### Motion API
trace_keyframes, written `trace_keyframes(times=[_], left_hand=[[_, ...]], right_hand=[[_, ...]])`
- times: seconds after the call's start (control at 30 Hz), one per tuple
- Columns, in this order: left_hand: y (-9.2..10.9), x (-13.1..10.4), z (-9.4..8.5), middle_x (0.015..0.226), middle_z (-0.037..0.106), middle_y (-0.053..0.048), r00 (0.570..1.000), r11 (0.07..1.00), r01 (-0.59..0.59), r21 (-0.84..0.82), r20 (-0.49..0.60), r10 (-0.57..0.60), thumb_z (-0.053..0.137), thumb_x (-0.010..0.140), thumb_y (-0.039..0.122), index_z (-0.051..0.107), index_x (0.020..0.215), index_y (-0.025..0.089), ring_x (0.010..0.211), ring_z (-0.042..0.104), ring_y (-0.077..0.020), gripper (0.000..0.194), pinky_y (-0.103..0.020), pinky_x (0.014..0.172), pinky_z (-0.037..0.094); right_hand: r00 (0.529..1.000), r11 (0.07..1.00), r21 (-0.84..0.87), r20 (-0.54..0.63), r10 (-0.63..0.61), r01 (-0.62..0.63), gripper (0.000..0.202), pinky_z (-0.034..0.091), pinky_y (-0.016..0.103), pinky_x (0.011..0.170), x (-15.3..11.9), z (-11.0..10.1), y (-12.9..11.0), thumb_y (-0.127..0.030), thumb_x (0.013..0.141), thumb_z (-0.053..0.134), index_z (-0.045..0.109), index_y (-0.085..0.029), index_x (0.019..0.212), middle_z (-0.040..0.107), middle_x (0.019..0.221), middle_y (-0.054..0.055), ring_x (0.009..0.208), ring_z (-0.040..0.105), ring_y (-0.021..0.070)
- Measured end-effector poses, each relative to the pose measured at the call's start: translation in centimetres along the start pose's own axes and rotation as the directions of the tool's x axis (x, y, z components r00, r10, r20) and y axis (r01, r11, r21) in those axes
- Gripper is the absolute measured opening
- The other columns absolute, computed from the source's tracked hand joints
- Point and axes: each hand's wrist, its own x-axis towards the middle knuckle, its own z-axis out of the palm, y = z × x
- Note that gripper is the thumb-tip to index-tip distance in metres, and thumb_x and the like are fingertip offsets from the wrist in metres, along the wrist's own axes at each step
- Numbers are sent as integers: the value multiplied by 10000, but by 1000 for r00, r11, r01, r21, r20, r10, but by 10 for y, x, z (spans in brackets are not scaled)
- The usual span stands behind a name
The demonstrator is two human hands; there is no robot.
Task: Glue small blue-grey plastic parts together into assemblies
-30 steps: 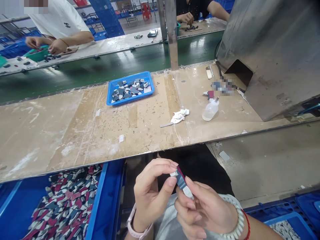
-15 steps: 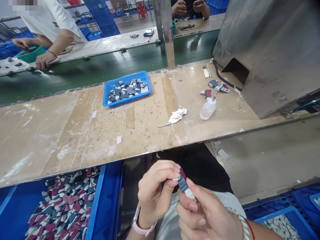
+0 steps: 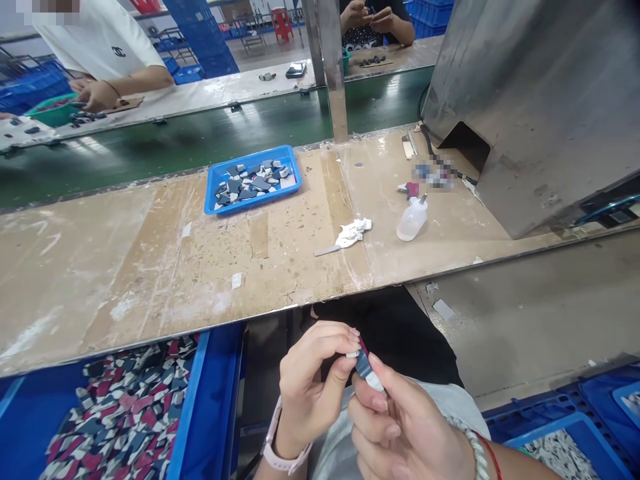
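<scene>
Over my lap, both hands pinch a small plastic-looking piece (image 3: 364,368) coloured slate blue, maroon and white. My left hand (image 3: 313,380), with a pink wristband, closes thumb and fingertips on its upper end, at a small white bit. Its lower white end lies between the thumb and bent index finger of my right hand (image 3: 400,420), which wears a pale braided bracelet and a red cord. My fingers hide part of the piece. Beyond my hands, on the bench, lie a thin metal blade wrapped in white material (image 3: 350,235) and a clear squeeze bottle (image 3: 413,220).
A blue tray (image 3: 207,197) of grey-blue and white pieces stands on the bench (image 3: 280,267). Below left, a large blue crate (image 3: 197,400) holds many similar pieces. A metal housing (image 3: 540,120) rises at right. Two people work beyond the green conveyor belt (image 3: 200,123).
My hands keep the same grip, with the piece turned very slightly. Across the belt, the person at left has drawn a hand back from the belt; the other person's hands have moved closer together.
</scene>
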Motion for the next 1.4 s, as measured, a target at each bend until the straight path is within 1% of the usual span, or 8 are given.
trace_keyframes(times=[0.17, 0.43, 0.6, 0.77, 0.93, 1.03, 1.13, 1.4], left_hand=[[4, -2, 5, 902, 729, -60, 999, 1000, 22, 7, -26, -22, 613, 906, 62, 686, 987, 175, 871, 706, -194, 157, -330, 734, 627], [7, -5, 1, 898, 736, -51, 997, 1000, -10, 7, -77, 10, 637, 913, 101, 701, 991, 180, 879, 714, -201, 128, -360, 760, 642], [10, -2, -8, 1030, 729, -93, 998, 1000, -3, -21, -61, 1, 589, 976, 269, 708, 1131, 155, 1008, 698, -227, 226, -361, 844, 600], [8, -3, -12, 987, 723, -92, 996, 995, 42, -89, -75, -49, 564, 980, 271, 714, 1121, 177, 984, 689, -235, 226, -375, 828, 587], [8, -1, -9, 978, 722, -83, 994, 997, 63, -37, -92, -67, 639, 937, 264, 717, 1089, 202, 933, 700, -228, 181, -356, 764, 598], [9, -1, -7, 929, 729, -62, 993, 997, 29, 66, -117, -21, 689, 897, 193, 719, 1053, 203, 964, 689, -238, 159, -387, 808, 588], [10, -2, -4, 919, 732, -55, 991, 988, -30, 152, -127, 50, 713, 898, 226, 714, 1078, 199, 986, 683, -243, 182, -403, 824, 581], [9, -4, 0, 866, 744, -42, 987, 993, -69, 93, -139, 82, 725, 898, 291, 719, 1017, 180, 854, 706, -202, 163, -335, 693, 581]], right_hand=[[999, 995, -96, -38, -29, 25, 568, 329, 135, 346, 0, 1, 7, -668, 805, 715, 446, -193, 648, 366, 460, -106, 311, 325, 31], [999, 997, -75, -44, -26, 22, 595, 375, 144, 350, 0, -2, 4, -668, 801, 715, 415, -189, 614, 371, 446, -103, 315, 326, 32], [999, 993, -113, 50, -18, 24, 586, 428, 174, 361, 4, 0, -6, -668, 878, 621, 420, -185, 615, 393, 455, -91, 323, 373, 50], [992, 992, -123, 118, 41, -27, 577, 386, 152, 378, 4, 2, -7, -635, 918, 583, 383, -192, 607, 367, 449, -89, 347, 391, 56], [995, 987, -160, 85, 48, -34, 597, 384, 164, 372, 4, 1, -7, -659, 886, 609, 369, -199, 591, 369, 432, -86, 342, 377, 61], [998, 987, -161, 64, 22, -12, 607, 362, 160, 364, 4, 3, -6, -673, 878, 615, 361, -201, 593, 342, 426, -93, 329, 351, 57], [998, 981, -190, 53, -26, 36, 603, 317, 149, 354, 3, 8, -4, -689, 881, 601, 370, -204, 606, 323, 429, -99, 314, 317, 43], [1000, 973, -230, 10, -26, 28, 607, 238, 148, 353, -4, 13, -2, -693, 857, 634, 376, -209, 598, 273, 409, -112, 318, 239, 35]])
